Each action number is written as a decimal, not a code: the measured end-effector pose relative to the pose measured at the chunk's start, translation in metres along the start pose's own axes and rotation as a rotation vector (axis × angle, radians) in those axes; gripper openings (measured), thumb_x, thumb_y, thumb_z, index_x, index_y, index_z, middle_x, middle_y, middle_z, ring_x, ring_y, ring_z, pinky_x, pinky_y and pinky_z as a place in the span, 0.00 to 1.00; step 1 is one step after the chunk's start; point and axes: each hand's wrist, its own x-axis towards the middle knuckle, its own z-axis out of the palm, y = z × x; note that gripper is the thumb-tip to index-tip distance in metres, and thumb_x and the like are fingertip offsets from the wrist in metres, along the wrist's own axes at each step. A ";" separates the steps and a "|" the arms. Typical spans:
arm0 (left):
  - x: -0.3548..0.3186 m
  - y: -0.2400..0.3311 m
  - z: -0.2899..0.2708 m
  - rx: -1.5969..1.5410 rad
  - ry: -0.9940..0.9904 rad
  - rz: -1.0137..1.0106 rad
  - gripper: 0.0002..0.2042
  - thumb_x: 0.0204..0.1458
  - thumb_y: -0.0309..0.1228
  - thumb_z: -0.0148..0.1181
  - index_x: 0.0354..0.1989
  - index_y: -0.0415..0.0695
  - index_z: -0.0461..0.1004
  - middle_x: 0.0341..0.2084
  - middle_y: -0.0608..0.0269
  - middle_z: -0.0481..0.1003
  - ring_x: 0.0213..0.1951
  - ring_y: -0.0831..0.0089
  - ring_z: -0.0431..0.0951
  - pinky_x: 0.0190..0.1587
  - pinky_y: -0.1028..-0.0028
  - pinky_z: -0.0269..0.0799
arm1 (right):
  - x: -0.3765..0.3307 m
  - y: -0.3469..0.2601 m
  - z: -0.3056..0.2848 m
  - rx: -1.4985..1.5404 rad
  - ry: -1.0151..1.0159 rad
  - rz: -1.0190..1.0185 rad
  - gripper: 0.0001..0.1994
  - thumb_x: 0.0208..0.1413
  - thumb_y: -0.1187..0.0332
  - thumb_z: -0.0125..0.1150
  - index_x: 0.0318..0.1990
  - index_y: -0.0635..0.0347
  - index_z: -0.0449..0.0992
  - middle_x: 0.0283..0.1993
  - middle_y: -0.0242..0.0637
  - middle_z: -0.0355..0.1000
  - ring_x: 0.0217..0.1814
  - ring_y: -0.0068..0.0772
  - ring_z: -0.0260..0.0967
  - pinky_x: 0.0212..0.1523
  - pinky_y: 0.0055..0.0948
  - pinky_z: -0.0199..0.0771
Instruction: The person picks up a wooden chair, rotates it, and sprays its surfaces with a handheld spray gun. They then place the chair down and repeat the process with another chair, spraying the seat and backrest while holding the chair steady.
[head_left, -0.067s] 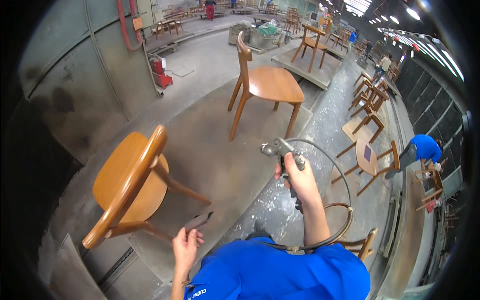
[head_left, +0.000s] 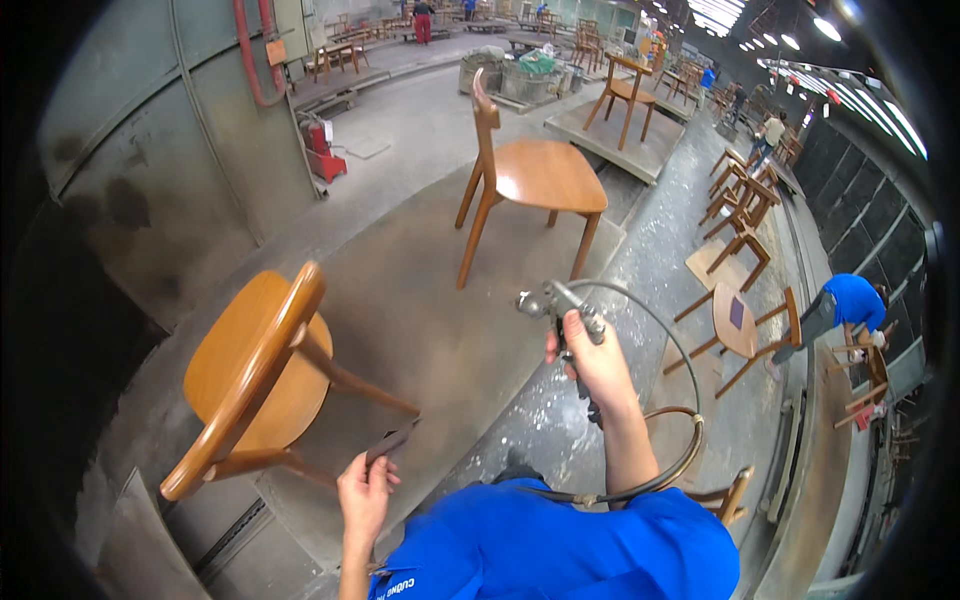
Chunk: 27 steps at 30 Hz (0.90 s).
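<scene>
My right hand (head_left: 597, 362) is wrapped round the grip of a metal spray gun (head_left: 563, 303), its nozzle end pointing left. A hose (head_left: 683, 350) loops from the gun round my right forearm and back to my waist. Lower down, my left hand (head_left: 366, 496) pinches a thin, stiff brown-grey piece of sandpaper (head_left: 392, 440) between thumb and fingers. Close to that hand, on the left, stands a glossy brown wooden chair (head_left: 245, 370), its curved top rail toward me. A second wooden chair (head_left: 545, 175) stands farther off on the same grey platform (head_left: 420, 270); neither hand touches a chair.
On the right, a person in blue (head_left: 850, 300) bends over a wooden chair. A paler chair (head_left: 735, 318) with a dark pad on its seat stands nearer, beyond the spattered floor strip (head_left: 545, 425). Red equipment (head_left: 322, 150) stands by the left wall; drums (head_left: 530, 78) are farther back.
The sandpaper in my left hand has tilted and now shows more edge-on. The view has shifted slightly; my right hand keeps its hold on the spray gun.
</scene>
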 end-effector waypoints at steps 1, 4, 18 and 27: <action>0.018 0.019 0.019 0.079 0.039 0.043 0.08 0.63 0.23 0.54 0.45 0.35 0.79 0.28 0.62 0.78 0.27 0.78 0.79 0.27 0.77 0.76 | 0.021 0.000 -0.015 -0.012 -0.032 -0.010 0.23 0.68 0.45 0.50 0.48 0.58 0.74 0.30 0.30 0.74 0.29 0.19 0.72 0.20 0.18 0.61; 0.040 0.061 0.072 0.003 -0.046 0.106 0.09 0.62 0.22 0.54 0.46 0.34 0.79 0.30 0.59 0.80 0.31 0.74 0.81 0.33 0.75 0.80 | 0.054 0.001 -0.059 0.042 -0.068 -0.028 0.20 0.68 0.49 0.54 0.42 0.59 0.72 0.28 0.29 0.72 0.30 0.19 0.71 0.26 0.21 0.66; 0.038 0.123 0.219 -0.343 -0.368 -0.091 0.12 0.64 0.27 0.57 0.53 0.35 0.76 0.46 0.53 0.81 0.49 0.68 0.81 0.50 0.68 0.79 | 0.093 0.044 -0.119 0.085 -0.245 0.024 0.21 0.68 0.51 0.55 0.53 0.63 0.73 0.30 0.29 0.73 0.31 0.19 0.70 0.29 0.21 0.69; 0.060 0.128 0.251 0.053 -0.401 0.073 0.08 0.60 0.26 0.60 0.43 0.36 0.80 0.32 0.60 0.84 0.35 0.78 0.82 0.39 0.75 0.76 | 0.085 0.045 -0.105 -0.047 -0.270 -0.050 0.25 0.65 0.50 0.59 0.58 0.61 0.73 0.31 0.30 0.73 0.32 0.20 0.70 0.33 0.26 0.71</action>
